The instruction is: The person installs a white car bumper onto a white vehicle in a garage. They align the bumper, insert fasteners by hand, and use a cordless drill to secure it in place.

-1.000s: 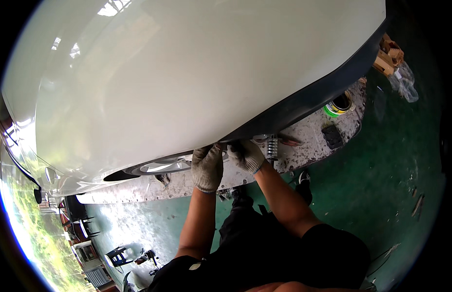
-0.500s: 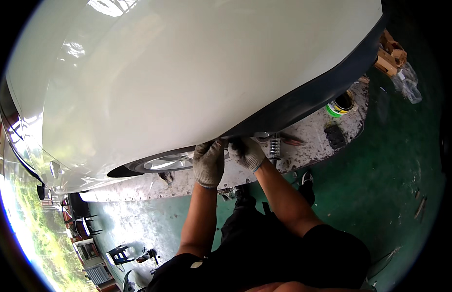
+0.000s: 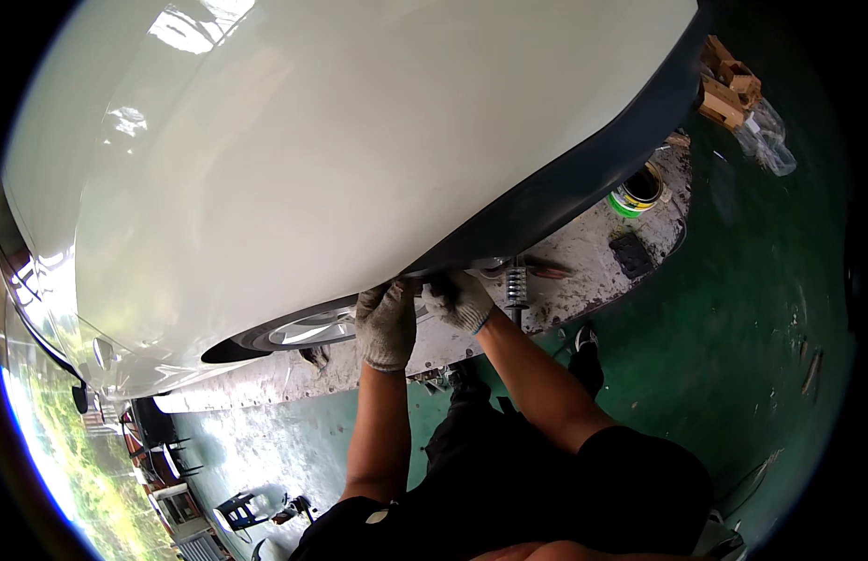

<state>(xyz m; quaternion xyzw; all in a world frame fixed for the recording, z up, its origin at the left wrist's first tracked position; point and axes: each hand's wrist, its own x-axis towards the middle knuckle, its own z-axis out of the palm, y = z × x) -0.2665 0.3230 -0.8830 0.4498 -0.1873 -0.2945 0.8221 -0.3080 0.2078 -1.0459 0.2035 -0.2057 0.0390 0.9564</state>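
Left hand (image 3: 387,323) and right hand (image 3: 459,301), both gloved, were positioned side by side with fingers bent at the lower edge of the white vehicle body panel (image 3: 294,187); from where I stood, I could not tell whether either grasped anything. That panel, smooth, glossy and curved, showed bright reflections at its upper left, and dark trim (image 3: 555,201) bordered its lower right edge, tapering toward the hands, near the wheel (image 3: 312,329).

Left grip (image 3: 386,327) reaches straight ahead; right grip (image 3: 460,302) slants leftward.
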